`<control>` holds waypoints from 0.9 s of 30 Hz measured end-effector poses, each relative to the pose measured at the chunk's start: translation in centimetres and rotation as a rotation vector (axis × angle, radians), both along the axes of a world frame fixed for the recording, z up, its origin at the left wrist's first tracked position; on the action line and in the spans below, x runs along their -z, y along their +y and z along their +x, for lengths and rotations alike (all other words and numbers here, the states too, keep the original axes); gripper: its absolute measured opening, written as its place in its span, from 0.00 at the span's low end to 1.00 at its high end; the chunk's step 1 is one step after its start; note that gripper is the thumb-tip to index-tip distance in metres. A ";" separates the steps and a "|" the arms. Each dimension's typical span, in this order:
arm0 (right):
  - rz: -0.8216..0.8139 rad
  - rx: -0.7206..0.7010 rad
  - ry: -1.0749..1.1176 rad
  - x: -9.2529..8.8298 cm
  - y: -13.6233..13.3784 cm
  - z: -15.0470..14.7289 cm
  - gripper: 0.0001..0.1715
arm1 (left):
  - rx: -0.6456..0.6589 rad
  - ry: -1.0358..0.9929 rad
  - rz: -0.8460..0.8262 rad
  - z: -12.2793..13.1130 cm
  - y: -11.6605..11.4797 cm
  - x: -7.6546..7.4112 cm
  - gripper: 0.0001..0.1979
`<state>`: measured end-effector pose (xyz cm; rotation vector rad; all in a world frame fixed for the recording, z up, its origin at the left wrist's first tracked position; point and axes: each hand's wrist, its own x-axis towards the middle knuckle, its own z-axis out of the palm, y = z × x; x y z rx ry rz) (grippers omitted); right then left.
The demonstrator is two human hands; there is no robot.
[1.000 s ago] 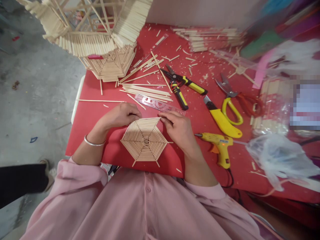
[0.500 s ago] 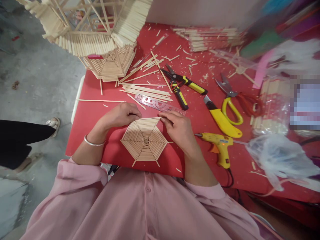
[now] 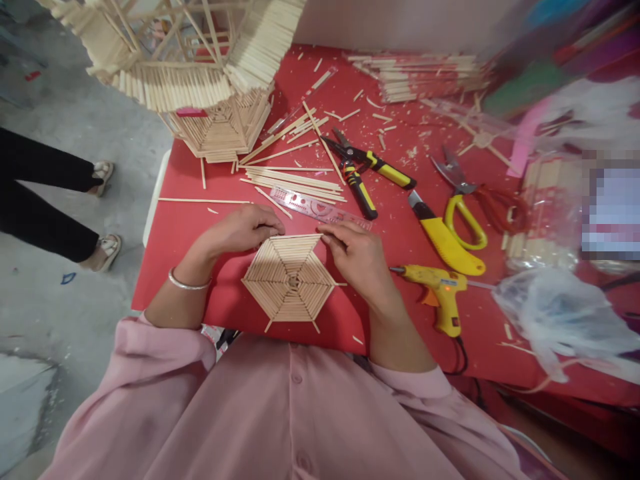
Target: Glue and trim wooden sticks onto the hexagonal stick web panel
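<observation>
A hexagonal panel of thin wooden sticks (image 3: 290,303), laid like a spider's web, rests near the table's front edge. At its upper left corner, my left hand (image 3: 245,227) is closed with the fingertips pinched on the far edge. My right hand (image 3: 353,250) pinches the upper right corner between thumb and forefinger. One stick lies along that far edge between both hands. Spoke ends stick out on the right and at the bottom. A clear ruler (image 3: 320,208) lies just beyond the hands.
A glue gun (image 3: 440,287), a yellow cutter knife (image 3: 445,240), scissors (image 3: 463,207) and black-yellow pliers (image 3: 360,173) lie right. Loose sticks (image 3: 295,183) are behind the ruler. A large stick model (image 3: 170,87) stands back left. A plastic bag (image 3: 555,313) sits right. Another person's legs (image 3: 50,193) show left.
My hands and the panel stay almost still. At the left, the other person's legs have shifted, and both now show more fully on the floor.
</observation>
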<state>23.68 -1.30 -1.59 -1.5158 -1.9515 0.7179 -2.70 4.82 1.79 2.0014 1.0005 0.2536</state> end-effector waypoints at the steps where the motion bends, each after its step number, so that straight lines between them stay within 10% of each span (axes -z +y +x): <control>1: 0.001 -0.002 0.001 0.0 0.0 0.0 0.16 | 0.000 0.001 -0.008 0.0 0.0 0.0 0.13; 27: 0.044 -0.021 0.041 0.1 -0.2 0.0 0.17 | 0.080 -0.003 0.010 -0.6 0.3 -0.2 0.11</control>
